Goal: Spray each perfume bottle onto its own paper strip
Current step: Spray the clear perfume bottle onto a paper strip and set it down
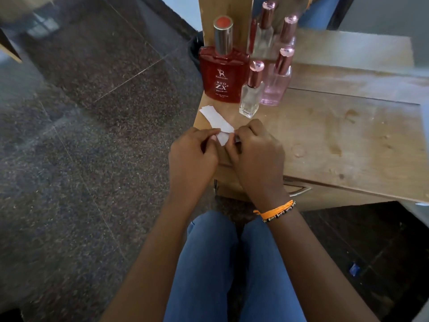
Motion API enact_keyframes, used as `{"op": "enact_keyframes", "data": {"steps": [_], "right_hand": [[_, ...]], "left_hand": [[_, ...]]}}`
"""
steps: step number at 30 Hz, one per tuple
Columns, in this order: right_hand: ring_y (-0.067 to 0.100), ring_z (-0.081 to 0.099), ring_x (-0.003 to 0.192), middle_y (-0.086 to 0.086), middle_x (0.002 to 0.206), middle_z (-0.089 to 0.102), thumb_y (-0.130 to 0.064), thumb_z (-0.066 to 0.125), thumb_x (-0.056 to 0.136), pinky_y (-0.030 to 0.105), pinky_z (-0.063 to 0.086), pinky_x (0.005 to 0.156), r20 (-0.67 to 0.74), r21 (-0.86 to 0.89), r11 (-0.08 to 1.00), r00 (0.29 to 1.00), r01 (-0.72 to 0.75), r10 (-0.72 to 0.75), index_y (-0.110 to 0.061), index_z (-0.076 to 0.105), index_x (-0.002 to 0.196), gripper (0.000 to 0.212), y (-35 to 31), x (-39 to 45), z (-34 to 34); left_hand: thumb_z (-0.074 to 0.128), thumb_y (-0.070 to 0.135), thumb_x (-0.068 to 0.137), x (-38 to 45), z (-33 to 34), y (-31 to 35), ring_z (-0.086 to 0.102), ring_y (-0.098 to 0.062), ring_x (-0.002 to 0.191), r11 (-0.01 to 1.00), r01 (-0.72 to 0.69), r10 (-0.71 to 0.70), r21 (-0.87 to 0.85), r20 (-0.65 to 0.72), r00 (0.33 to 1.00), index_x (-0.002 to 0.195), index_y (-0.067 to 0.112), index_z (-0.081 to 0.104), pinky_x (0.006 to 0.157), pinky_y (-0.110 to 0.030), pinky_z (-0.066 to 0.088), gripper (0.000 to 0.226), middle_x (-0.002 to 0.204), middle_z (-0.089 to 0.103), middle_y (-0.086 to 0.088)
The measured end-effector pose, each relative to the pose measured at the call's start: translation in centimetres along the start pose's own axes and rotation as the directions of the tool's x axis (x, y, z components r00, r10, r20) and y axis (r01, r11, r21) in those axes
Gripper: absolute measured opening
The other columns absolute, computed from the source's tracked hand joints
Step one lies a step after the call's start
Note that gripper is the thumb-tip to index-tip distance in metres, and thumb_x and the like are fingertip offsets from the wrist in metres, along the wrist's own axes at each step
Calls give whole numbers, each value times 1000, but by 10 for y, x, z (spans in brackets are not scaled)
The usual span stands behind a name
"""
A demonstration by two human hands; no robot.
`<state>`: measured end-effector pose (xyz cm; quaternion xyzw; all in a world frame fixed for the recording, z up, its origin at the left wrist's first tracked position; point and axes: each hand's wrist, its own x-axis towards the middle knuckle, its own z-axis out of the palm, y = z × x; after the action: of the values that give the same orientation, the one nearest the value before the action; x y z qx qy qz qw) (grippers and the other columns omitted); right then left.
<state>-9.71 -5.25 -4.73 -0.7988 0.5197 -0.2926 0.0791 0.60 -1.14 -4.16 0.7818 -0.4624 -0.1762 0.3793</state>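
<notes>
Pinching thin white paper strips (223,136) w/ both hands: left (192,156), right (256,154). Paper's light, floppy; grip by ends. Glass bottles, e.g. red flat one (224,75), probably slick, breakable; hold by body.

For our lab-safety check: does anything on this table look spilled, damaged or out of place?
Nothing is spilled or tipped: the red bottle, clear bottle and pink bottle stand upright and capped. The table has dark stains and a faint ring mark. The paper strips lie near the table's left edge, pinched by both hands.
</notes>
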Motion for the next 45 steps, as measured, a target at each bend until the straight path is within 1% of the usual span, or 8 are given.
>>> {"op": "enact_keyframes", "data": {"steps": [9,13,19,26,30,36,41,45], "right_hand": [[38,59,71,16,101,62,-10,52,88,31,33,55,-6,43,996,997,-78,79,2,63,84,16,0,-2,1],[37,57,70,15,94,62,-7,54,85,33,39,56,-20,118,984,991,-132,135,2,60,78,12,0,2,-3],[21,50,58,11,83,62,-6,64,82,26,30,50,-94,152,988,994,-37,52,-2,57,71,14,-3,-17,-16],[15,48,54,3,75,59,-24,68,85,22,29,44,-94,182,983,995,33,-16,-7,62,73,22,9,-20,-29],[12,46,54,-5,64,52,-28,58,93,24,33,49,-121,415,905,981,-89,152,-9,62,71,30,15,-8,-29],[8,59,59,-10,67,61,-20,65,87,5,39,55,-32,529,797,932,-291,362,-14,69,85,7,18,14,-21],[15,62,69,4,80,66,-22,71,82,17,48,65,-91,513,814,925,-273,368,-15,63,108,28,13,31,-16],[15,58,67,4,75,63,-22,71,82,19,48,64,-91,472,839,932,-270,351,-14,63,110,30,12,38,-12]], "left_hand": [[52,25,89,-3,-6,6,64,-12,90,977,172,-163,-125,79,984,104,25,72,81,-27,49,25,99,73,1],[54,27,89,0,-11,11,66,-21,84,945,228,-204,-236,121,971,96,19,73,84,-44,54,22,85,72,-3],[62,39,84,2,-7,27,66,-12,73,909,222,-195,-354,110,975,72,24,70,70,-37,56,21,73,70,7],[64,21,85,14,7,32,65,-16,78,922,175,-145,-346,110,983,75,9,70,74,-24,49,17,74,67,-1],[66,20,85,22,7,28,63,-12,71,873,265,-199,-410,197,960,79,10,72,57,-17,47,14,79,70,-1],[72,18,80,26,5,27,60,-3,56,783,350,-239,-513,271,932,67,13,70,44,-11,41,14,73,63,11],[72,13,80,26,4,27,66,-6,66,747,365,-238,-556,289,927,73,12,70,54,-16,52,7,81,67,6],[68,4,81,26,2,28,69,-28,89,707,385,-244,-593,306,920,85,7,69,75,-39,59,5,100,70,-13]]}}
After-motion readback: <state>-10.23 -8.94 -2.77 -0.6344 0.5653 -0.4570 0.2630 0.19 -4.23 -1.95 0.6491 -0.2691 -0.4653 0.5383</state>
